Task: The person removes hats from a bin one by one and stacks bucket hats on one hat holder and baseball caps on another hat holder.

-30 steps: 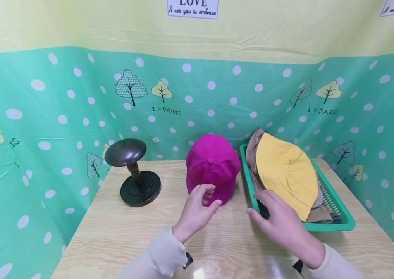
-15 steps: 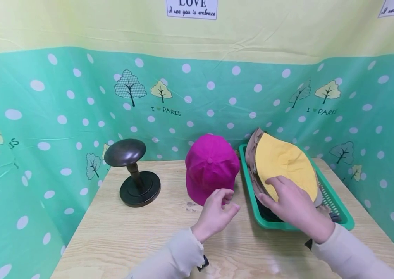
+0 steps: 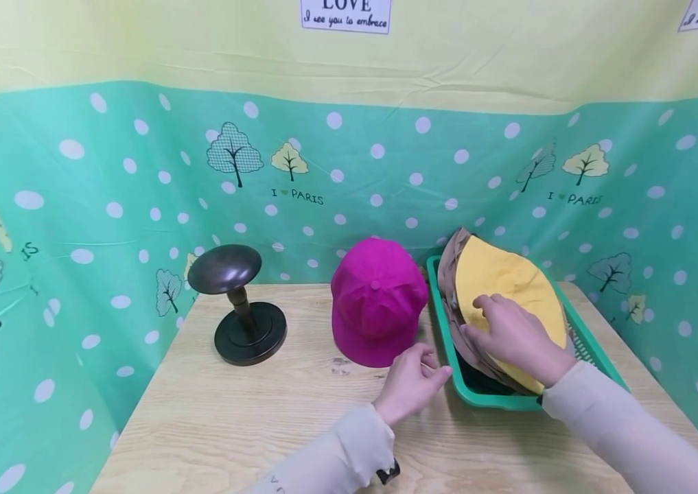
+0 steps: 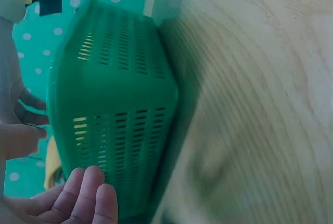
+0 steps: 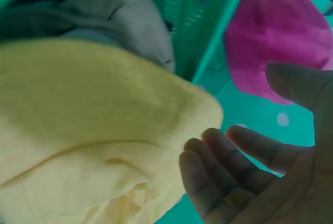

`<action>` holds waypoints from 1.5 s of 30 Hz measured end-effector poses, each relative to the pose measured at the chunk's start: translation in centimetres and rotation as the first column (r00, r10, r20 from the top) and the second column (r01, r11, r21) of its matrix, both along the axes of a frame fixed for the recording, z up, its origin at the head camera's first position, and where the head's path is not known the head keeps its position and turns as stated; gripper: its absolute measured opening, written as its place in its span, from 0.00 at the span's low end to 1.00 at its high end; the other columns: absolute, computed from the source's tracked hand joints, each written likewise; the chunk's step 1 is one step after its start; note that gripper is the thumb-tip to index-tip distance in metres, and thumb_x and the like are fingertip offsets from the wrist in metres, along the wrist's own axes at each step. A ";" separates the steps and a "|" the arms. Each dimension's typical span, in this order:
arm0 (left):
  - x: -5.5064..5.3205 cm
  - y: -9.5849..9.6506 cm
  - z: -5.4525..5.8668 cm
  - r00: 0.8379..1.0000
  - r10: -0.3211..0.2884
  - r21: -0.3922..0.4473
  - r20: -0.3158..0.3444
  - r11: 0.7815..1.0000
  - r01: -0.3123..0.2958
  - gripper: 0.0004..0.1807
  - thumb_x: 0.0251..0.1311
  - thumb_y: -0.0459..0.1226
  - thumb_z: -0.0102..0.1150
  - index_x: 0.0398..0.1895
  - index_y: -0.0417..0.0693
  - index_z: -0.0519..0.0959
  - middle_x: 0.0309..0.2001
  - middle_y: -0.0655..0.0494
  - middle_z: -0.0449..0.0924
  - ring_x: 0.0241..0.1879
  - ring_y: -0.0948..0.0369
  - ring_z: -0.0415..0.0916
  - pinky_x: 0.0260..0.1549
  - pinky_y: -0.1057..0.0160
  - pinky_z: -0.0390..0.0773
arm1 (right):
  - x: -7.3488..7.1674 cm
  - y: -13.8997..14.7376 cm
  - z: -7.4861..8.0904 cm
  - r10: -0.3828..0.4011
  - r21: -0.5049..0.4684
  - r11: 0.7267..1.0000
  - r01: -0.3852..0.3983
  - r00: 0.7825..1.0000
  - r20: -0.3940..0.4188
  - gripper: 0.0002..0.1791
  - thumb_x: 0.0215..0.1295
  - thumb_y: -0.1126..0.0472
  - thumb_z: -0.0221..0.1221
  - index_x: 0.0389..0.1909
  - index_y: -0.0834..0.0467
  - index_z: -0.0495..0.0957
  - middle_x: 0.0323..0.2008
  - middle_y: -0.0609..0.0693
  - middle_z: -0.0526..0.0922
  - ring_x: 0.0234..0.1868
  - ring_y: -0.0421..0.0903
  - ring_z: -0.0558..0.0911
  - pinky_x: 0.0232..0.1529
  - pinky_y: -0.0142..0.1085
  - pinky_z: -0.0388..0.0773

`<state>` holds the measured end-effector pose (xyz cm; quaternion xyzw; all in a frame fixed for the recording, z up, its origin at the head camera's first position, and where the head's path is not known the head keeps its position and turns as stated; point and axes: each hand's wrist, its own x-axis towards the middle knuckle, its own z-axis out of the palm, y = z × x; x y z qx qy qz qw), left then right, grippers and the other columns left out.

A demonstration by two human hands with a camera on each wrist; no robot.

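Observation:
A yellow bucket hat [image 3: 503, 274] lies on top of a stack of hats in a green plastic basket [image 3: 491, 401]. Above the yellow hat my right hand [image 3: 518, 339] spreads thumb and fingers apart. In the right wrist view its fingertips [image 5: 208, 135] are close beside the edge of the yellow brim, and nothing lies in the grasp. My left hand [image 3: 413, 384] hovers with loosely bent fingers near the basket's front left corner; the left wrist view places its fingertips [image 4: 106, 195] beside the slotted basket wall.
A magenta baseball cap [image 3: 379, 295] rests on the wooden table [image 3: 250, 418] left of the basket. Farther left stands a dark hat stand [image 3: 225, 267] with a round base. A brown hat [image 3: 447, 274] sticks up beside the yellow one. Polka-dot cloth [image 3: 386, 171] surrounds the table.
Both hands have moved: the right from the basket's near left edge to over the yellow hat, the left rightwards from in front of the magenta cap toward the basket corner.

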<state>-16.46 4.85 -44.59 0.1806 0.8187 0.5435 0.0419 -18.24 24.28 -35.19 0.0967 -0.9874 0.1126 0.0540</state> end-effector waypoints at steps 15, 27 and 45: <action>0.3 2.1 -0.8 0.998 0.020 0.025 0.052 0.999 -0.022 0.30 0.57 0.43 0.65 0.58 0.33 0.72 0.27 0.66 0.75 0.27 0.72 0.74 0.36 0.70 0.76 | -2.6 0.2 -2.8 -0.062 0.168 0.983 0.074 0.995 -0.075 0.38 0.48 0.42 0.69 0.44 0.66 0.64 0.26 0.59 0.69 0.23 0.54 0.72 0.15 0.45 0.69; 0.5 2.6 -0.4 0.997 0.024 0.041 0.067 0.999 -0.026 0.25 0.58 0.40 0.64 0.55 0.33 0.74 0.23 0.64 0.75 0.24 0.71 0.72 0.36 0.69 0.75 | -3.0 0.5 -3.7 -0.011 0.344 0.935 0.087 0.976 -0.217 0.34 0.47 0.42 0.69 0.37 0.67 0.68 0.22 0.58 0.68 0.20 0.54 0.71 0.14 0.46 0.70; 0.5 2.2 -0.4 0.989 0.002 0.063 0.146 0.998 -0.011 0.27 0.60 0.41 0.63 0.58 0.34 0.72 0.22 0.63 0.72 0.20 0.69 0.70 0.38 0.69 0.74 | -1.9 -0.1 -0.7 -0.102 0.182 0.979 0.094 0.994 0.035 0.10 0.59 0.61 0.58 0.33 0.65 0.74 0.22 0.57 0.73 0.20 0.52 0.74 0.17 0.47 0.72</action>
